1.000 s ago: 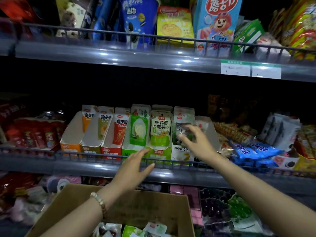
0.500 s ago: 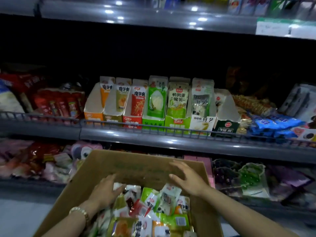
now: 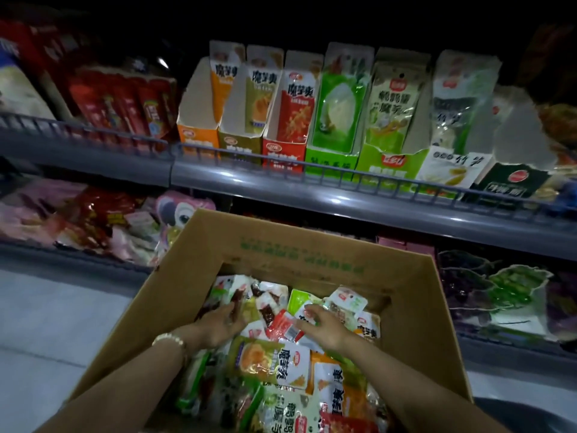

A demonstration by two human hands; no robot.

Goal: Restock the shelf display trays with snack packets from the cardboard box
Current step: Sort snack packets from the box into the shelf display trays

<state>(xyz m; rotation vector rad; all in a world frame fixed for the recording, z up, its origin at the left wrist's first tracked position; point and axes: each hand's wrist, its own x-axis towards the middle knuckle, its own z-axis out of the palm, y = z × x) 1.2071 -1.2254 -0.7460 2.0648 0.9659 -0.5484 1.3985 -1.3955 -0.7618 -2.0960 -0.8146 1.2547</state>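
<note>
An open cardboard box (image 3: 299, 254) sits low in front of me, filled with several mixed snack packets (image 3: 274, 367). Both my hands are down inside it. My left hand (image 3: 218, 325), with a bead bracelet at the wrist, lies on the packets at the left, fingers loosely bent and touching a dark red packet. My right hand (image 3: 323, 326) rests on the packets in the middle, fingertips on a small red-and-white packet (image 3: 285, 326). Above, on the wire-fronted shelf (image 3: 312, 190), stands a row of cardboard display trays: orange (image 3: 198, 137), olive (image 3: 239, 145), red (image 3: 282, 151), green (image 3: 331, 162) and others.
Red packaged goods (image 3: 125, 101) fill the shelf left of the trays. Below the shelf lie pink and red bags (image 3: 93, 220) at the left and purple and green jelly packs (image 3: 499, 289) at the right. Grey floor (image 3: 62, 323) shows left of the box.
Both hands came down from the shelf trays into the box and now lie deeper among the packets. My view has tilted down toward the box.
</note>
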